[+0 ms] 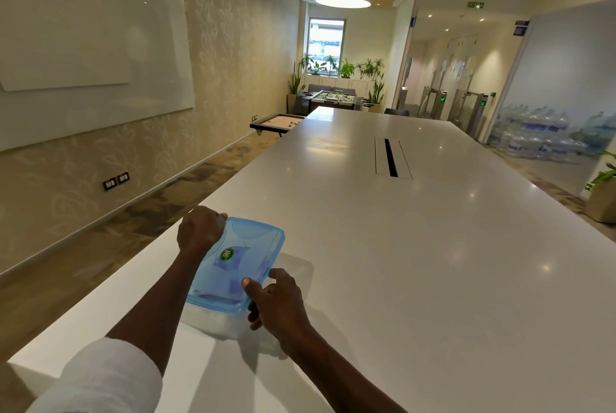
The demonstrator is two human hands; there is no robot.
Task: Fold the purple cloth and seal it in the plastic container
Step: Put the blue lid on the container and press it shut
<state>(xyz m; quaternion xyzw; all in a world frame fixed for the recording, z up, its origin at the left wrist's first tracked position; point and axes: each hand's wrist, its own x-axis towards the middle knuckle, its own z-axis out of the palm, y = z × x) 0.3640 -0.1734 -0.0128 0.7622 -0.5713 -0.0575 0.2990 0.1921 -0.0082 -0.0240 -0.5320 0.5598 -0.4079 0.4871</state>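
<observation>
A clear plastic container stands near the left front corner of the white table, with a translucent blue lid lying on top of it. The purple cloth shows dimly through the lid, inside the container. My left hand curls over the lid's far left corner, pressing on its edge. At the near right corner my right hand has its thumb on top of the lid and its fingers down the container's side. A green oval sticker sits on the lid.
The long white table has a cable slot in its middle. The table's left edge runs close to the container. A whiteboard hangs on the left wall. Plants, a foosball table and stacked water bottles stand far off.
</observation>
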